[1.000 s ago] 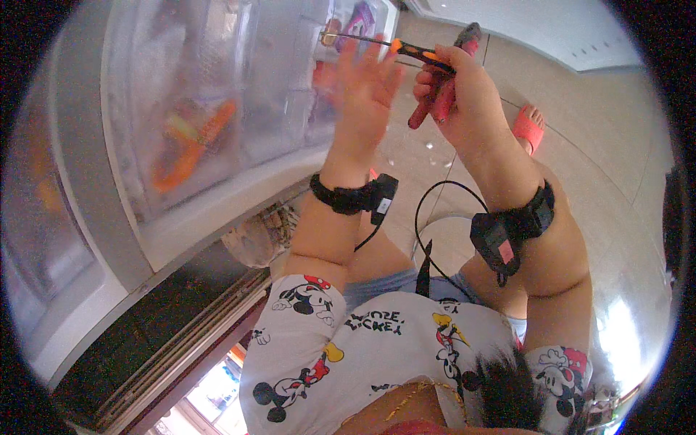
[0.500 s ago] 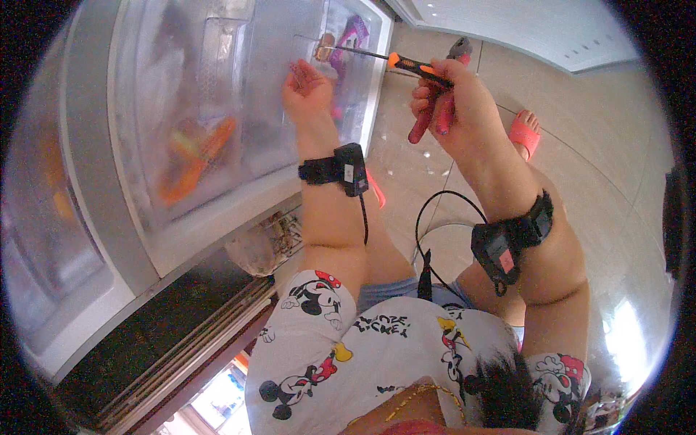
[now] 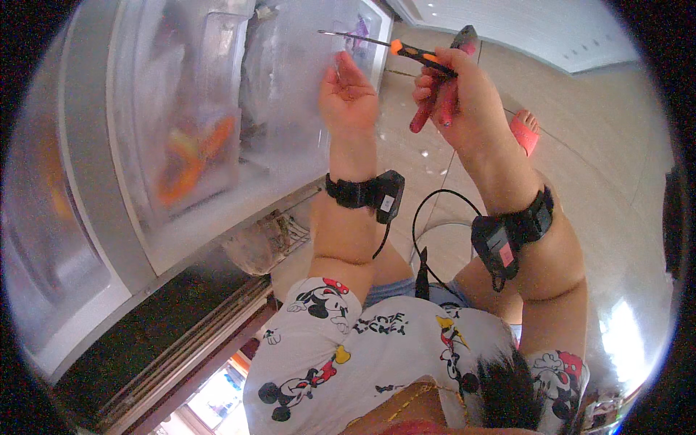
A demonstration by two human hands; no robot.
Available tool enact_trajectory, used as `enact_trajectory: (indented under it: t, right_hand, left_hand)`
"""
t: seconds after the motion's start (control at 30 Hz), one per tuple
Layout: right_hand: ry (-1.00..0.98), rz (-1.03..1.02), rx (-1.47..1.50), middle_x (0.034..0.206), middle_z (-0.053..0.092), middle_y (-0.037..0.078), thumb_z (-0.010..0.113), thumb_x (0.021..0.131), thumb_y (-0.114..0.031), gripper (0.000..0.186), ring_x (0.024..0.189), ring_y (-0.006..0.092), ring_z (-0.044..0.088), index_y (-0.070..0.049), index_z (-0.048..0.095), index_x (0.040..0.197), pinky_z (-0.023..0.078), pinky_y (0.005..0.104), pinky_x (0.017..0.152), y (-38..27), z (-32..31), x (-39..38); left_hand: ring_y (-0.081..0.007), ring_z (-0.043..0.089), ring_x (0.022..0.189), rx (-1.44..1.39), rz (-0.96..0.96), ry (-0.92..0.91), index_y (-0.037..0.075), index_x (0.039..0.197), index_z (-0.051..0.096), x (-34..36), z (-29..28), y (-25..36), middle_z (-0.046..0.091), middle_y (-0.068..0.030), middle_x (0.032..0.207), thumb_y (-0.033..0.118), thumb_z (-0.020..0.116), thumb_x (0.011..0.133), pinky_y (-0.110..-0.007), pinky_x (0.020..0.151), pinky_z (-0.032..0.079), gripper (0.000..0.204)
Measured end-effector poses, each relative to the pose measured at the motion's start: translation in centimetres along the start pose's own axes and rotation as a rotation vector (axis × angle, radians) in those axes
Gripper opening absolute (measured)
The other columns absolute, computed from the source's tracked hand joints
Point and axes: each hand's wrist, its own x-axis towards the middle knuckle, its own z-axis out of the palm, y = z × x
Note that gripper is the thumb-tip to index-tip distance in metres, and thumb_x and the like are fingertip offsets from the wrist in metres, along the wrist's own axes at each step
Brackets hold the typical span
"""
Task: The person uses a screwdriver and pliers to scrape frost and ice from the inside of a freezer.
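Note:
In my right hand [image 3: 453,90] are two tools together: a screwdriver [image 3: 417,54] with an orange and black handle, and pliers [image 3: 448,101] with red handles and a dark head. The screwdriver's thin shaft points left, past the fingertips of my other hand. My left hand [image 3: 349,90] is palm up with its fingers curled in, beside a frosted clear freezer drawer [image 3: 286,94]. Something small and thin seems to sit at its fingers, too fine to make out. Behind the frosted plastic a purple item [image 3: 360,30] shows faintly.
Another frosted drawer [image 3: 145,94] to the left has blurred orange things [image 3: 192,163] behind its front. The white freezer frame [image 3: 116,145] runs beside it. A white panel [image 3: 522,25] stands at the upper right. My foot in a pink sandal [image 3: 525,132] is on the tiled floor [image 3: 602,145].
My left hand has moved right and slightly down. The drawer beside it looks shifted, with a frosty gap along its left side, and the purple item is less visible. My right hand stays nearly still.

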Motion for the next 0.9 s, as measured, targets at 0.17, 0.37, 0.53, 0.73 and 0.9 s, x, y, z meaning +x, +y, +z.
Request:
enact_trajectory:
  t: [0.17,0.37,0.53,0.73,0.9]
  right_hand:
    - [-0.026,-0.019,-0.009,0.063,0.051,0.008,0.051,0.087,-0.019,0.019,0.054,0.0205,0.05,-0.001,0.049,0.081,0.043,0.0325,0.047,-1.1,-1.5,0.6]
    - [-0.041,-0.013,0.017,0.066,0.05,0.01,0.049,0.089,-0.017,0.018,0.055,0.02,0.047,-0.001,0.048,0.083,0.042,0.0332,0.048,-3.0,-4.0,0.8]
    - [-0.049,-0.104,-0.141,0.07,0.048,0.009,0.046,0.091,-0.016,0.016,0.061,0.0191,0.047,-0.001,0.045,0.085,0.041,0.0321,0.054,-4.7,-4.8,0.1]
    - [-0.029,-0.197,-0.13,0.068,0.05,0.008,0.049,0.091,-0.016,0.013,0.06,0.0192,0.051,-0.004,0.044,0.089,0.043,0.0316,0.051,-6.5,-5.0,3.1]
    - [-0.07,-0.564,-0.415,0.069,0.051,0.006,0.055,0.088,-0.014,0.018,0.053,0.0168,0.051,-0.007,0.04,0.097,0.042,0.0286,0.044,-6.0,-1.4,5.0]
  left_hand:
    - [-0.0265,0.061,0.099,0.169,-0.157,-0.076,-0.003,0.113,0.048,-3.3,-0.8,-2.3,0.06,-0.0151,0.108,0.012,0.048,0.09,-0.034,0.084,0.054,0.027]
    - [-0.0244,0.059,0.099,1.041,0.276,-0.507,0.005,0.117,0.05,-11.1,3.5,-1.8,0.06,-0.013,0.108,0.013,0.056,0.089,-0.034,0.082,0.048,0.03]
    - [-0.0289,0.059,0.096,1.875,0.997,-0.547,0.005,0.11,0.057,-10.3,2.9,3.9,0.06,-0.0144,0.107,0.013,0.062,0.084,-0.037,0.084,0.046,0.028]
    - [-0.0328,0.056,0.096,2.215,1.055,-0.274,0.004,0.109,0.058,-8.7,1.3,5.1,0.061,-0.0138,0.102,0.023,0.067,0.08,-0.041,0.082,0.045,0.035]
    - [-0.0305,0.057,0.088,2.209,1.008,-0.289,0.003,0.106,0.058,-8.4,1.6,3.4,0.06,-0.0127,0.095,0.022,0.067,0.08,-0.039,0.077,0.045,0.034]
